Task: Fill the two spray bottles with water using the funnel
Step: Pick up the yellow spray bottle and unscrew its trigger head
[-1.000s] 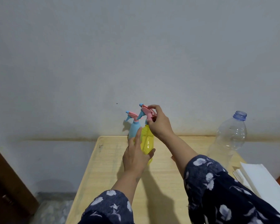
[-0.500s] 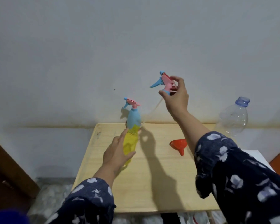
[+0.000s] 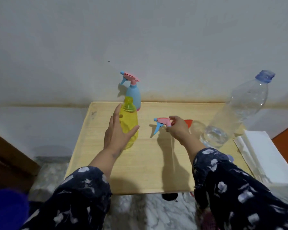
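Our left hand [image 3: 118, 135] holds the upright yellow spray bottle [image 3: 129, 123]; our right hand [image 3: 178, 127] pinches the sprayer head [image 3: 161, 122], with the red funnel [image 3: 189, 122] at its 3 o'clock.

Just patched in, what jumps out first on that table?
The open yellow bottle at table centre, gripped by the left hand. Just right of it, the right hand holds its removed spray head low over the table. A big clear water bottle stands at the right edge.

funnel [image 3: 189, 122]: mostly hidden behind right hand [image 3: 178, 127] | white paper stack [image 3: 264, 156]: cut by right edge
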`<state>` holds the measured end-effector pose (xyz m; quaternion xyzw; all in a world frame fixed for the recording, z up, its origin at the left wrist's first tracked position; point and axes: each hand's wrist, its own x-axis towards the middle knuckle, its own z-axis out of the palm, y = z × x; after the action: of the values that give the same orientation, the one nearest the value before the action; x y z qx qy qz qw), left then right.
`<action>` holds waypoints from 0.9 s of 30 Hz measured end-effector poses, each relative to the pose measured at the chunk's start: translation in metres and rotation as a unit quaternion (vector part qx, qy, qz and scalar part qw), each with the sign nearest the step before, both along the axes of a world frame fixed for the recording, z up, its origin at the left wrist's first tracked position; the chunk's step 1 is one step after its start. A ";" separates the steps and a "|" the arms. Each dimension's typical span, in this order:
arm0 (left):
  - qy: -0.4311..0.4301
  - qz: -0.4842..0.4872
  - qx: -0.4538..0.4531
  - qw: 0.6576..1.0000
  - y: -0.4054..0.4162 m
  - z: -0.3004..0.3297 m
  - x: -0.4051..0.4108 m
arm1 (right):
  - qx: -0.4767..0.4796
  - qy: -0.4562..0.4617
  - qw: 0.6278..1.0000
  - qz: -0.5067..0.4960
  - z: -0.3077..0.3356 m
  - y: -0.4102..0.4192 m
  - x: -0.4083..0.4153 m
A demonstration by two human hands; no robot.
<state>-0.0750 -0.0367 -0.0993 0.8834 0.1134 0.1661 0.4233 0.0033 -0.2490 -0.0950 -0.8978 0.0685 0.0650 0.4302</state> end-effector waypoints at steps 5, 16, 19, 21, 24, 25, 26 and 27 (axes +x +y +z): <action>0.010 -0.005 -0.005 1.000 -0.006 -0.011 0.000 | 0.010 0.017 1.000 -0.010 -0.033 -0.009 -0.004; 0.013 -0.011 -0.024 1.000 -0.017 -0.007 0.010 | -0.103 -0.037 0.992 -0.068 -0.034 -0.017 0.004; 0.016 -0.015 -0.035 0.999 -0.021 -0.007 0.011 | -0.166 -0.079 0.971 -0.152 -0.022 -0.016 0.012; 0.022 -0.019 -0.039 0.999 -0.022 -0.009 0.011 | -0.159 -0.046 0.972 -0.169 -0.020 -0.018 0.020; 0.025 -0.022 -0.035 0.999 -0.020 -0.013 0.008 | -0.084 0.024 0.979 -0.185 -0.027 -0.020 0.030; 0.023 -0.024 -0.035 0.999 -0.020 -0.013 0.005 | -0.068 0.032 0.979 -0.189 -0.029 -0.020 0.030; 0.025 -0.020 -0.033 0.999 -0.021 -0.018 0.012 | -0.061 0.040 0.980 -0.188 -0.037 -0.022 0.039; 0.026 -0.013 -0.032 0.999 -0.022 -0.022 0.018 | -0.058 0.040 0.980 -0.187 -0.044 -0.023 0.046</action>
<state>-0.0574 -0.0587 -0.1214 0.8747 0.1182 0.1335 0.4507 0.0491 -0.2724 -0.1387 -0.8894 0.2558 0.0153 0.3787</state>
